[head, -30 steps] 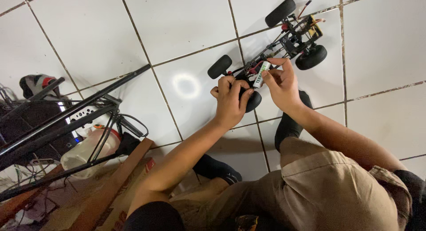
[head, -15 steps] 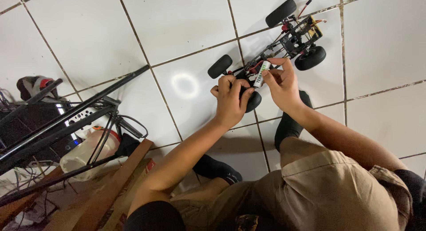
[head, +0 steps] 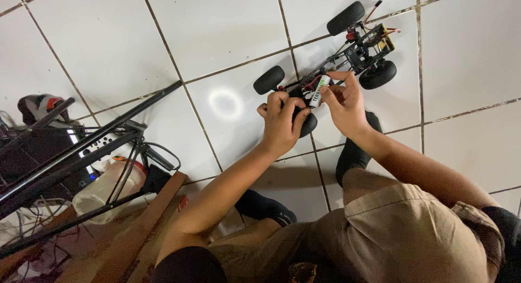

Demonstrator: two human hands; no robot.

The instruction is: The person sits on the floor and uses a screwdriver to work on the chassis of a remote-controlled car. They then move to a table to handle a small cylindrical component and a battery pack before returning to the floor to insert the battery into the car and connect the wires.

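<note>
**Both hands on the bare model car chassis**

The small model car chassis (head: 347, 55) lies on the white tiled floor (head: 217, 27) right under your fingers, stripped of any body shell, its frame running diagonally away from you. Your left hand (head: 283, 123) is curled closed over the near end of the frame, fingers bent down onto it and covering part of the near wheel (head: 308, 125). Your right hand (head: 344, 101) sits just beside the left, fingertips pinched on the white and green battery (head: 319, 90) that rests against the frame between the two hands; red wires (head: 310, 83) run along the chassis next to it.

Beyond your left hand, one black tyre (head: 269, 80) stands clear of your fingers. Past your right hand, two more tyres show: one at the far end (head: 346, 18) and one to the outside (head: 377, 75), with the open electronics of the chassis between them.

Nearer to you than your right hand, a foot in a dark sock (head: 353, 152) rests on the tiles, and your other dark-socked foot (head: 265, 207) lies under your left forearm. Well off to the left of your left hand, black tripod legs (head: 92, 136) stretch over a white plastic jug (head: 108, 188), tangled cables and a wooden board (head: 146, 218).
</note>
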